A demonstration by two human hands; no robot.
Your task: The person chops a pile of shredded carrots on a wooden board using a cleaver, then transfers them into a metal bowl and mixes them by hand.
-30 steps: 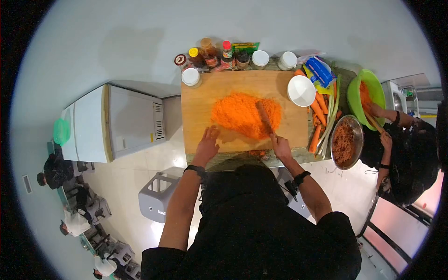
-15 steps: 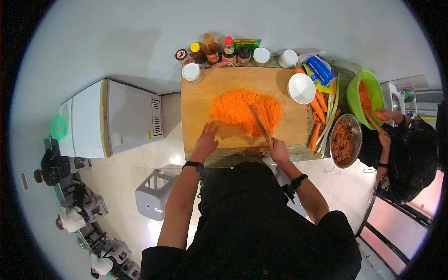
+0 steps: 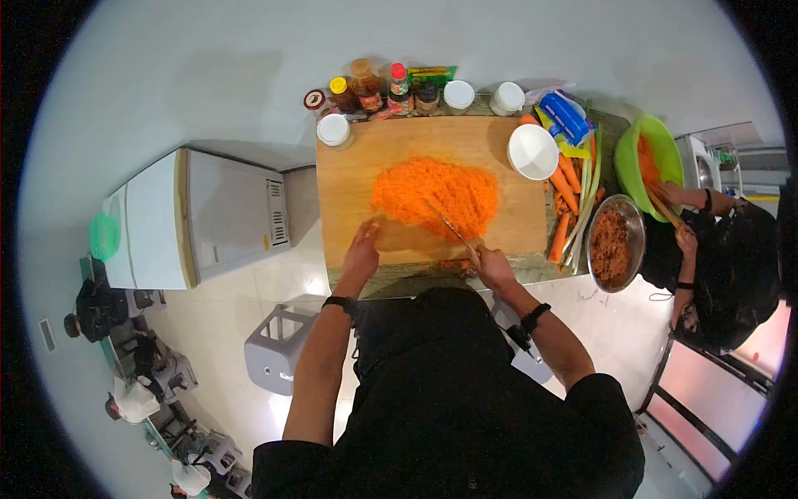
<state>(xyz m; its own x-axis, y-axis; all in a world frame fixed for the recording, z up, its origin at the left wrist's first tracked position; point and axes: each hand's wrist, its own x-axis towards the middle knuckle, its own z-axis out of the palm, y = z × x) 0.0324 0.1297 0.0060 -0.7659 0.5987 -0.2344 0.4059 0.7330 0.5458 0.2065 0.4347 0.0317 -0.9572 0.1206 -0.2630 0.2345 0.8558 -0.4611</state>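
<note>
- Right hand (image 3: 495, 268) gripped the knife (image 3: 451, 227); carrot shreds (image 3: 436, 185) lay mid-way across the board (image 3: 353, 158).
- Left hand (image 3: 362, 251), holding nothing, was over the board's near-left corner.
- Hard strokes could have pushed shreds off the board.

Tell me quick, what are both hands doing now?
Left hand: open, holding nothing, at the cutting board.
Right hand: closed, holding the knife.

The black top (image 3: 449, 399) has short, wide sleeves (image 3: 291, 462) — a dark band (image 3: 339, 305) circles each wrist.
</note>
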